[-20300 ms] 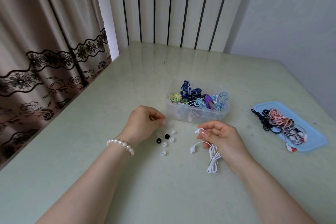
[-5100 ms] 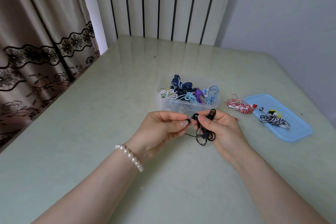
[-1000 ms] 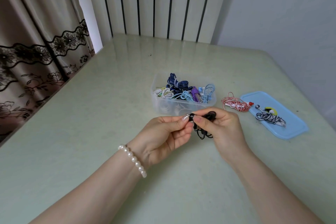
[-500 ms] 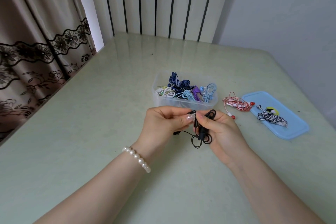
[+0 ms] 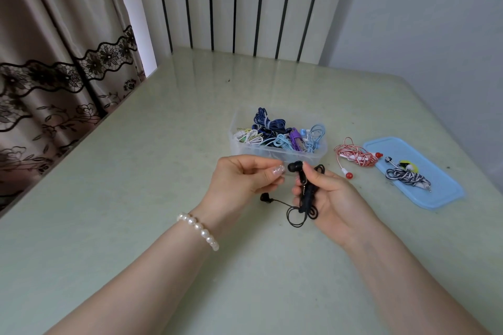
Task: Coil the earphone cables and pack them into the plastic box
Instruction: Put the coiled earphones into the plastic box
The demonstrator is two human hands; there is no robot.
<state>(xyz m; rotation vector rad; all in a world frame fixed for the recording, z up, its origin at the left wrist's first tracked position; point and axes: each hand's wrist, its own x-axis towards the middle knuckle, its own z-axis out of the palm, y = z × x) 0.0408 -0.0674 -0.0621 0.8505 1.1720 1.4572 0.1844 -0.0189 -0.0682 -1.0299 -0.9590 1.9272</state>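
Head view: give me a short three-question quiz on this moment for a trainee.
1. True or false: the black earphones already lie in the plastic box.
2. Which hand grips the black coil? A left hand B right hand
3. Fill in: the red-and-white earphones lie on the table, between the box and the blue ____.

Key: 1 false; 2 B; 3 lid.

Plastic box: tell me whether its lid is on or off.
Off. The plastic box stands open-topped with coiled cables showing; the blue lid lies flat on the table to its right.
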